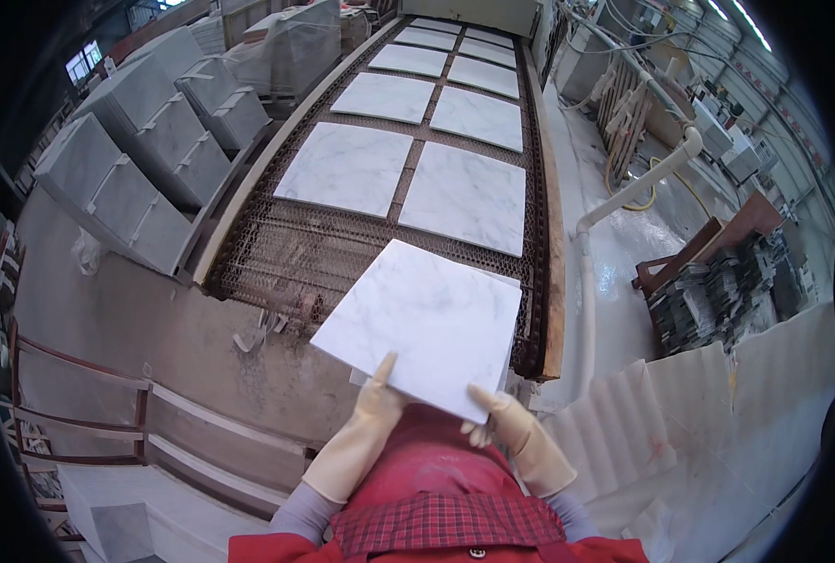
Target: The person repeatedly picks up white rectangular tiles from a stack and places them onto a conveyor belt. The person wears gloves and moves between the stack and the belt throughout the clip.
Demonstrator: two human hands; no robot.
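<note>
A square white marble tile (422,319) with faint grey veins is tilted in front of my body at the near end of a mesh conveyor (277,244). My left hand (380,396), in a cream rubber glove, grips its near left edge with the thumb on top. At the near right corner my right hand (511,422), gloved alike, holds it, thumb above and fingers curled below. Part of another white tile (509,357) shows under its right edge. Two rows of similar tiles (350,169) lie flat on the conveyor farther off.
Strapped grey-white stacks of slabs (117,188) stand left of the conveyor. A pale pipe (638,183) runs along its right. Farther right are dark stone pieces (718,291) on a rack. White foam sheeting (661,413) lies near right; a brown metal frame (80,394) stands near left.
</note>
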